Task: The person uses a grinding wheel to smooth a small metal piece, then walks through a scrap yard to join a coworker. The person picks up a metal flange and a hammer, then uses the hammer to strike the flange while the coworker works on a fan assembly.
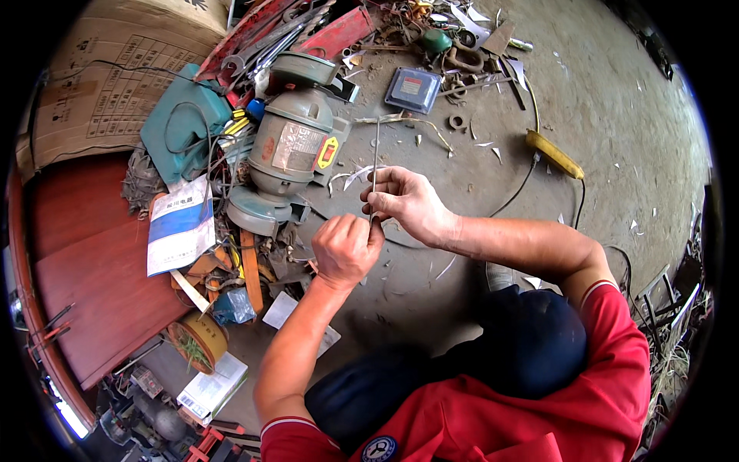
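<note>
A thin metal rod (pixel 376 146) stands nearly upright in the picture, its far end pointing away from me. My right hand (pixel 416 206) is closed, pinching the rod at mid-length between thumb and fingers. Just below it, my left hand (pixel 344 248) is closed in a fist around the rod's near end, which the fingers hide. The two hands are almost touching. To their left, a grey-green bench grinder (pixel 291 146) with a red switch on a yellow plate rests on the floor.
A grey square box (pixel 413 90) and scrap metal lie beyond my hands. A yellow power strip (pixel 554 154) with cables sits at right. At left are a teal case (pixel 185 123), a cardboard box (pixel 115 77), a booklet (pixel 181 223) and a red-brown wooden panel (pixel 92 262).
</note>
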A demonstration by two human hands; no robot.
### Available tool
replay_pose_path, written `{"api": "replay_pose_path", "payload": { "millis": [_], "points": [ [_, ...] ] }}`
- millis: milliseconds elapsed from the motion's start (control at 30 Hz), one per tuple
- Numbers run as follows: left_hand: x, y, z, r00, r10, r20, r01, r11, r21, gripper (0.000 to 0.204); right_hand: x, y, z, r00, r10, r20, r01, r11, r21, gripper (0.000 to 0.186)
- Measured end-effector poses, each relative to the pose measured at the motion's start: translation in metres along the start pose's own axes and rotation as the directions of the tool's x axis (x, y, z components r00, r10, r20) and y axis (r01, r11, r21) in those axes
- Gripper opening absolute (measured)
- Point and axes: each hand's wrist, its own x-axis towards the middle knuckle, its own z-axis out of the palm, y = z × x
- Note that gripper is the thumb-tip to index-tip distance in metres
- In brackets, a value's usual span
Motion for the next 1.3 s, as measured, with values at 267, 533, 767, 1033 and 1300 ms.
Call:
{"api": "replay_pose_path", "payload": {
  "millis": [267,533,767,1033,1300],
  "points": [
    [0.006,0.005,0.001,1.0,0.001,-0.001,-0.001,1.0,-0.015,0.031,-0.004,-0.01,0.002,0.998,0.058,-0.018,-0.056,0.996,0.072,0.025],
    [0.004,0.008,0.003,0.996,-0.088,-0.001,0.088,0.991,-0.102,0.032,-0.002,-0.002,0.001,0.997,-0.049,-0.053,0.046,0.998,-0.048,0.031],
    [0.002,0.008,0.002,0.993,-0.115,0.004,0.114,0.984,-0.139,0.032,-0.004,-0.002,0.005,0.992,-0.102,-0.068,0.095,0.99,-0.107,0.028],
    [0.006,0.013,0.001,0.995,-0.098,0.01,0.099,0.988,-0.122,0.031,-0.007,-0.006,0.004,0.995,-0.078,-0.064,0.072,0.993,-0.098,0.026],
    [-0.01,0.025,0.017,0.965,-0.102,0.241,0.145,0.976,-0.164,0.022,-0.009,0.02,-0.02,0.998,0.011,-0.056,-0.024,0.972,-0.233,0.032]
  ]
}}
